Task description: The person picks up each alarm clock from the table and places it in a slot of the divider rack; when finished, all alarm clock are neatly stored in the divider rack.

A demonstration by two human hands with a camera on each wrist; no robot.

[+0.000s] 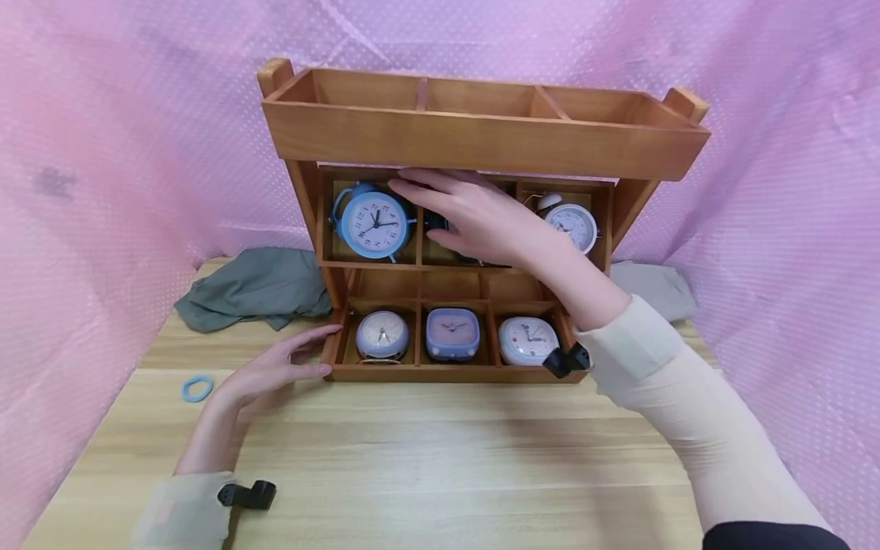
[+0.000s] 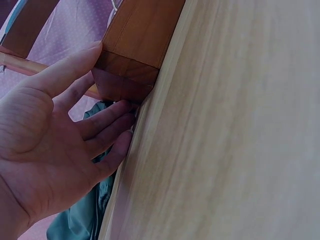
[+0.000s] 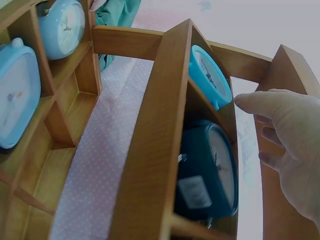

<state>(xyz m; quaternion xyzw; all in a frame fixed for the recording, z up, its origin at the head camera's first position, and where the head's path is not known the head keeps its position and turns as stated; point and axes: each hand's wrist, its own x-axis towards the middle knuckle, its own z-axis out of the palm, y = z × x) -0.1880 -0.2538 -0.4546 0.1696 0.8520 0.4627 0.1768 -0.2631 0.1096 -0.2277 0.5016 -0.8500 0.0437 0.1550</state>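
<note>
a: what did the head view show at centre frame?

b: a three-tier wooden rack (image 1: pixel 481 141) stood on the desk (image 1: pixel 426 458). the right hand (image 1: pixel 474 218) reached into the middle compartment of the middle tier, in front of a dark teal clock (image 3: pixel 207 172). the fingers were extended and loosely spread; in the right wrist view they stood just beside the clock's face, and contact could not be confirmed.

a: and the neighbouring compartments?

b: a light blue twin-bell clock (image 1: pixel 373 221) sat left of centre and a white bell clock (image 1: pixel 572 223) to the right. in the bottom tier, lower centre of the frame, lay a round pale clock (image 1: pixel 382 334), a square blue clock (image 1: pixel 452 334) and a white rounded clock (image 1: pixel 528 341).

a: what was the left hand doing?

b: the left hand (image 1: pixel 278 367) lay at the lower left, fingers straight and flat, the fingertips (image 2: pixel 117 112) touching the rack's lower left corner (image 2: pixel 122 82). it held nothing; it appeared to steady the rack.

a: how would the step be done well, as a judgement?

b: the compartment was tight under the top tier, so the fingers would likely need to close around the teal clock's rim and not its face, and draw it straight outward to clear the dividers. the bracing hand should keep pressure at the base.

a: anything else on the desk?

b: a grey-green cloth (image 1: pixel 254 290) at mid left and a blue ring (image 1: pixel 196 388) beside the left hand.
</note>
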